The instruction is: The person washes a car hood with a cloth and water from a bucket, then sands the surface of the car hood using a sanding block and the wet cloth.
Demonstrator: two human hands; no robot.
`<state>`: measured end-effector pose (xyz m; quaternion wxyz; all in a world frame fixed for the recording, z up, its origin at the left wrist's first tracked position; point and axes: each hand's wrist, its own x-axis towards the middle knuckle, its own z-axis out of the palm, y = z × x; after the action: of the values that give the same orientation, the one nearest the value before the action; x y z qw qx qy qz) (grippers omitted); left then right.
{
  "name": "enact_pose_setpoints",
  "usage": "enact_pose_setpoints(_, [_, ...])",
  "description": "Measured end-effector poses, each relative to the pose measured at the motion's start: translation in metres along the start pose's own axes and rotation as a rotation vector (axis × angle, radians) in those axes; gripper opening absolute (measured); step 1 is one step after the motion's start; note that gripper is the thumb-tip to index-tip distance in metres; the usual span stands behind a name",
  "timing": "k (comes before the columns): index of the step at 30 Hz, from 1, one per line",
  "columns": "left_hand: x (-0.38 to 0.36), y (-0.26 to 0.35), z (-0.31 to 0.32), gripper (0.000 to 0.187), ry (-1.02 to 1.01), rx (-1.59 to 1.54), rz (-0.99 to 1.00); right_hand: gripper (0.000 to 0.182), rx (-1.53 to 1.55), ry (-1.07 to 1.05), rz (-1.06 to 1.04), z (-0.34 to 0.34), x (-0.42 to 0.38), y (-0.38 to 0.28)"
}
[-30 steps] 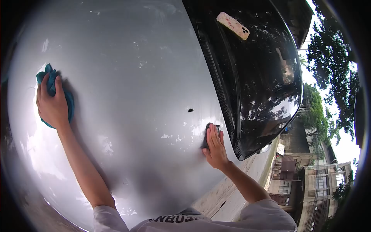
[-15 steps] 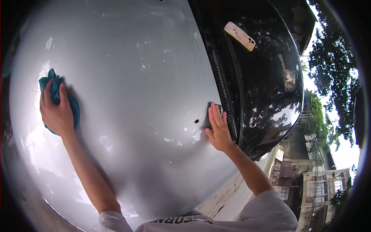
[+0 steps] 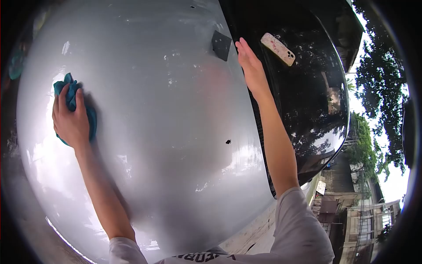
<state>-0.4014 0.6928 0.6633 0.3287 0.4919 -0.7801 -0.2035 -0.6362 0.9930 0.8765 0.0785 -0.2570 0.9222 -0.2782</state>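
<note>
Over at the left, towards the front edge of the silver hood (image 3: 167,110), I see the person's left hand (image 3: 71,121) laid over a bunched teal cloth (image 3: 71,90). The fingers bend around it, some of the cloth pushing up between them and more showing past the side of the palm; that grip has hold of the cloth against the paint. The forearm runs back to a pale sleeve (image 3: 123,248) at the hood's near edge.

Further right, a small black fitting (image 3: 228,141) sits in the hood, nearer the windshield-side edge than the front one. Higher up, close to that same edge and towards the far side, a dark square pad (image 3: 221,45) lies on its own on the paint, turned at an angle.

Just beside the pad is the right hand (image 3: 252,68), fingers stretched out straight and close together, the grip uncurled with nothing in it. It is over the edge where hood meets windshield (image 3: 307,110); whether it touches the surface I can't tell.

Right of that hand, a phone (image 3: 278,49) in a pink-and-cream case rests on the dark glass, its lenses facing up. Beyond the car stand trees (image 3: 382,79) and a building (image 3: 367,224).
</note>
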Motion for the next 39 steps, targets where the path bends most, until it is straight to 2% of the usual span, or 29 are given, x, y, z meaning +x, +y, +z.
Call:
enact_pose_setpoints(1, [0.0,0.0,0.0,0.042,-0.002,-0.018,-0.003,0.071,0.243,0.027,0.001,-0.018,-0.03,-0.013])
enact_pose_setpoints(3, [0.0,-0.004,0.002,0.042,0.014,0.012,0.021,0.065,0.831,-0.055,0.016,-0.041,-0.088,-0.031])
enact_pose_setpoints(5, [0.002,-0.011,0.006,0.041,0.042,0.015,0.075,0.063,1.216,-0.082,-0.037,-0.05,-0.13,-0.034])
enact_pose_setpoints(6, [0.003,-0.012,0.007,0.041,0.036,0.02,0.075,0.066,1.306,-0.191,-0.1,-0.056,-0.142,-0.031])
enact_pose_setpoints(10, [0.005,-0.018,0.009,0.041,0.034,0.024,0.096,0.068,1.343,-0.157,-0.086,-0.057,-0.172,-0.05])
enact_pose_setpoints(13, [0.005,-0.02,0.011,0.041,0.064,0.071,0.12,0.069,1.427,-0.226,-0.106,-0.053,-0.177,-0.054])
enact_pose_setpoints(16, [0.006,-0.019,0.009,0.041,0.007,0.006,0.085,0.071,1.363,-0.176,-0.054,-0.052,-0.175,-0.058])
enact_pose_setpoints(18, [0.004,-0.014,0.009,0.041,0.026,0.02,0.08,0.055,1.253,-0.192,-0.069,-0.05,-0.17,-0.057])
enact_pose_setpoints(19, [0.001,-0.013,0.007,0.041,0.047,0.033,0.077,0.055,1.264,-0.213,-0.073,-0.048,-0.165,-0.058])
enact_pose_setpoints(21, [0.0,-0.01,0.004,0.041,0.033,0.033,0.059,0.045,0.446,0.071,0.022,-0.044,-0.138,-0.061])
enact_pose_setpoints(22, [0.0,-0.009,0.004,0.042,0.034,0.037,0.048,0.04,0.315,0.139,0.046,-0.04,-0.115,-0.049])
enact_pose_setpoints(23, [0.0,-0.008,0.004,0.042,0.031,0.039,0.039,0.041,0.218,0.137,-0.112,-0.032,-0.083,-0.029])
enact_pose_setpoints(24, [0.0,-0.006,0.002,0.043,0.017,0.013,0.023,0.043,-0.248,0.204,-0.278,-0.024,-0.058,-0.036])
enact_pose_setpoints(25, [-0.001,-0.005,0.002,0.042,0.024,0.0,0.01,0.047,-0.353,0.145,-0.245,-0.014,-0.031,-0.02])
enact_pose_setpoints(26, [0.0,-0.003,0.001,0.042,0.01,-0.014,-0.001,0.058,-0.363,-0.026,-0.147,-0.006,0.0,-0.005])
enact_pose_setpoints(27, [0.0,-0.002,-0.001,0.042,-0.006,-0.027,-0.014,0.058,-0.352,-0.033,-0.157,0.01,0.026,0.011])
enact_pose_setpoints(29, [0.0,-0.001,-0.001,0.043,-0.007,-0.011,-0.026,0.074,-0.653,-0.042,-0.096,0.046,0.062,0.035])
enact_pose_setpoints(32, [0.001,0.0,0.0,0.045,-0.01,-0.006,-0.046,0.081,-0.623,0.0,-0.041,0.069,0.078,0.047])
enact_pose_setpoints(35, [0.0,0.0,-0.002,0.045,-0.03,-0.025,-0.044,0.075,-0.597,-0.02,-0.115,0.06,0.025,0.063])
enact_pose_setpoints(36, [-0.001,0.002,-0.004,0.045,-0.015,0.005,-0.03,0.074,-0.636,-0.058,-0.142,0.049,-0.019,0.064])
enact_pose_setpoints(39, [-0.003,0.004,-0.006,0.044,0.018,0.037,-0.003,0.093,-0.679,-0.215,-0.104,0.018,-0.172,0.074])
